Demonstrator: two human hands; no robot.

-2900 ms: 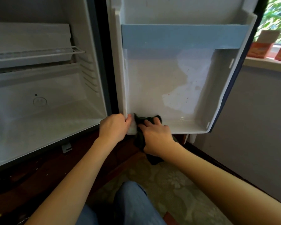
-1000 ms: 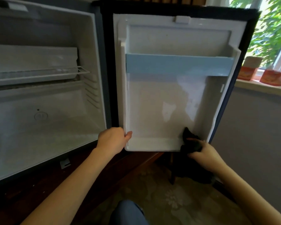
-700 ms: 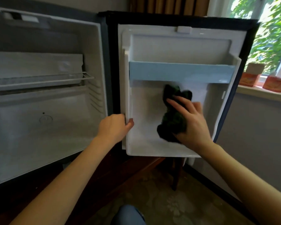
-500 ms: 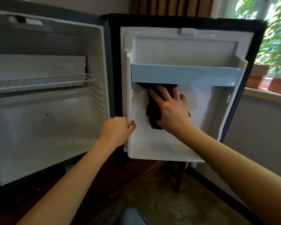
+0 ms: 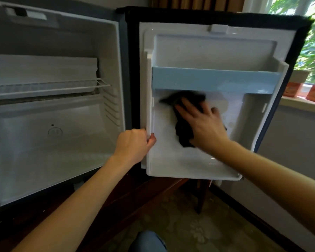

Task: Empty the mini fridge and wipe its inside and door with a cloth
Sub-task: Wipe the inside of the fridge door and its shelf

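two hands: the left hand clasps the left edge of the door, thumb tip on the inner face, fingers wrapped behind the rim and out of sight; the right hand lies flat with fingers spread, pressing the cloth and not curled round it.
cloth: dark and bunched, held against the door's inner panel just below the blue rail; its right part is hidden under the palm, and its upper edge is smeared by blur, so its outline there is hard to make out.
door: swung open to the right of the cabinet, with a white liner; the right forearm covers the right end of the bottom tray.
mini fridge: open on the left, white walls, with a wire shelf across the upper part; its left side is cut off by the frame.
windowsill: far right, orange pots partly cut off, their markings too blurred to read.
floor: patterned carpet near; a knee in blue denim sits at the bottom edge, mostly cut off.
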